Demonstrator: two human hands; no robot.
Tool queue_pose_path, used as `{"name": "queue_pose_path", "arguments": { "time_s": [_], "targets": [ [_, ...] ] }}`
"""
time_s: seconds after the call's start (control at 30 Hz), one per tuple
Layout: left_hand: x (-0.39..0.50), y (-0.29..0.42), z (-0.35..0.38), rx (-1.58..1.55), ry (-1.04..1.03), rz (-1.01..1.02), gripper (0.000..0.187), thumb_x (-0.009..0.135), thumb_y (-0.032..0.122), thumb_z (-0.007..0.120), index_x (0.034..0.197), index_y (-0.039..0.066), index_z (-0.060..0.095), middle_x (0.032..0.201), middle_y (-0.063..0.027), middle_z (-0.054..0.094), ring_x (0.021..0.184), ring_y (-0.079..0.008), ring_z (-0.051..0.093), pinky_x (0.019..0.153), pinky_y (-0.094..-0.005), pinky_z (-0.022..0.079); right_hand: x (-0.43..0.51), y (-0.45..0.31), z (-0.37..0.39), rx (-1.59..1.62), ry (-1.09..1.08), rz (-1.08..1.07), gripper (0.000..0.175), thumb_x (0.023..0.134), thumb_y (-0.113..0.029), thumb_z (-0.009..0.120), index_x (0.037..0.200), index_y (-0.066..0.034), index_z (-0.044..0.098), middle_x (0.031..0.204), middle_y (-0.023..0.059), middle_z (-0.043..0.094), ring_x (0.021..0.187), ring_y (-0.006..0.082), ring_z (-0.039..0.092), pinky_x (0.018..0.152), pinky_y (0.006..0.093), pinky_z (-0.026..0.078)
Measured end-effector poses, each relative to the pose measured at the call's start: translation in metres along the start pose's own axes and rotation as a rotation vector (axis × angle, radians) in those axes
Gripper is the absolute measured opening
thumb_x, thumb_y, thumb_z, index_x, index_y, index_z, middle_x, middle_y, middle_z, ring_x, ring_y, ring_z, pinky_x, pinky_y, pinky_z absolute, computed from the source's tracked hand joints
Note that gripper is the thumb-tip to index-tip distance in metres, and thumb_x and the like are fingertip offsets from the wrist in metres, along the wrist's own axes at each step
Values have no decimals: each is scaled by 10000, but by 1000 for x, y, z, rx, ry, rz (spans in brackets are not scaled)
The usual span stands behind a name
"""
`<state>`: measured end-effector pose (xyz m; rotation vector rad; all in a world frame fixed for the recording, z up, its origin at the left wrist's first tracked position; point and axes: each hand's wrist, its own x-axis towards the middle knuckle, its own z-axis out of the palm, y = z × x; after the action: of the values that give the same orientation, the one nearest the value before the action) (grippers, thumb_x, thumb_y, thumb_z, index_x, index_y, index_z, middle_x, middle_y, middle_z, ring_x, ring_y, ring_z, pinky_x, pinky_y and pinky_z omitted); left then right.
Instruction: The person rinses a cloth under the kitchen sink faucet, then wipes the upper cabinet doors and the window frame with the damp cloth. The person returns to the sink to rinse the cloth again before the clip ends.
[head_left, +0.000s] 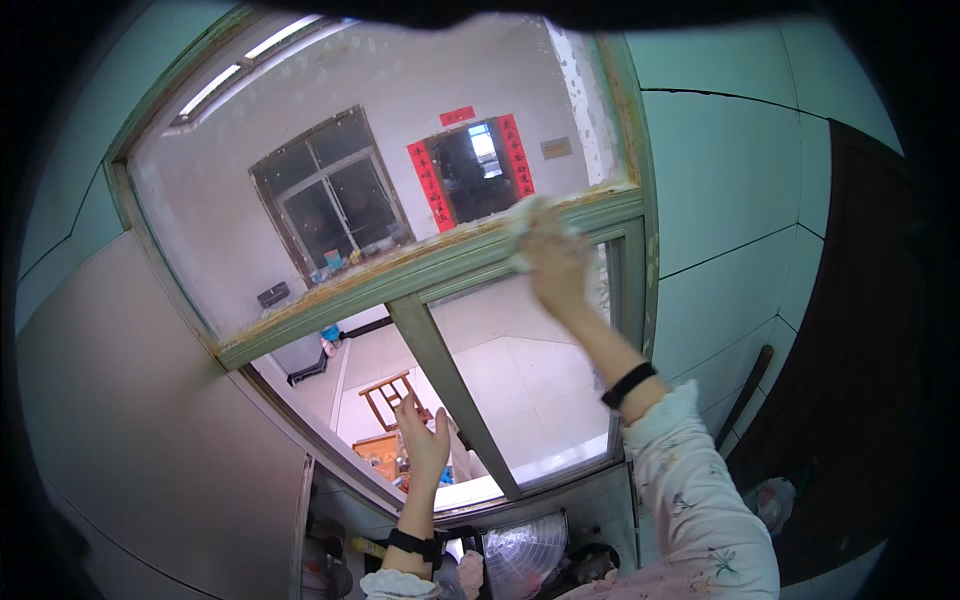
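Observation:
My right hand (556, 262) is raised to the green window frame (450, 255), at the right part of its horizontal crossbar. In it is a pale cloth (525, 225), blurred and pressed flat near the bar and the lower edge of the upper glass pane (480, 67). My left hand (422, 442) is lower, in front of the left lower window opening, with fingers apart and nothing in them. Just to its right stands the slanting middle upright (457, 390) of the frame. Beyond that, the lower right pane (517, 352) is a sliding glass panel.
Below the window are a round wire-mesh cover (525, 551), a dark pan (592, 562) and a pink cloth (470, 574). A pale panel (142, 420) rises at left. Green wall panels (720, 165) and a dark door (832, 360) stand at right. Outside is a wooden chair (386, 397).

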<state>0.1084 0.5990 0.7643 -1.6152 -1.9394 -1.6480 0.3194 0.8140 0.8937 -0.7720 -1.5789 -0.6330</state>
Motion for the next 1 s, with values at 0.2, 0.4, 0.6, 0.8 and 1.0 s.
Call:
{"name": "queue_pose_path", "arguments": {
  "time_s": [0.2, 0.4, 0.6, 0.8, 1.0],
  "targets": [
    [33, -6, 21, 233, 111, 37, 752, 816, 302, 674, 1338, -99, 310, 1243, -287, 377, 1154, -420, 414, 964, -437, 371, 3, 107, -47, -258, -136, 268, 521, 830, -146, 503, 1330, -26, 421, 1447, 146, 342, 1365, 329, 247, 1078, 586, 143],
    [61, 12, 39, 317, 203, -60, 968, 723, 371, 755, 1372, -112, 223, 1295, -295, 322, 1206, -412, 329, 1018, -459, 290, 17, 115, -40, -65, -47, 334, 569, 850, -56, 470, 1376, 54, 286, 1446, 261, 257, 1361, 417, 196, 1107, 523, 162],
    [61, 12, 55, 320, 182, -19, 915, 718, 292, 771, 1390, -54, 255, 1309, -290, 307, 1210, -426, 348, 1001, -454, 325, 90, 156, -49, -103, 132, 109, 604, 833, -98, 566, 1347, 85, 307, 1420, 266, 294, 1343, 401, 254, 1106, 462, 224],
    [60, 8, 64, 273, 268, -21, 943, 680, 205, 800, 1418, -2, 249, 1268, -242, 316, 1159, -391, 377, 944, -450, 362, 187, 165, -56, -182, 220, -130, 702, 746, -8, 656, 1351, 67, 308, 1404, 278, 315, 1306, 402, 322, 1052, 388, 352],
    [61, 7, 60, 232, 239, -70, 905, 653, 177, 808, 1389, -4, 314, 1245, -213, 328, 1112, -367, 396, 928, -425, 378, 315, 173, -64, -201, 254, -146, 633, 760, -65, 655, 1308, 51, 358, 1385, 249, 356, 1301, 373, 339, 1021, 393, 394]
  ]
}}
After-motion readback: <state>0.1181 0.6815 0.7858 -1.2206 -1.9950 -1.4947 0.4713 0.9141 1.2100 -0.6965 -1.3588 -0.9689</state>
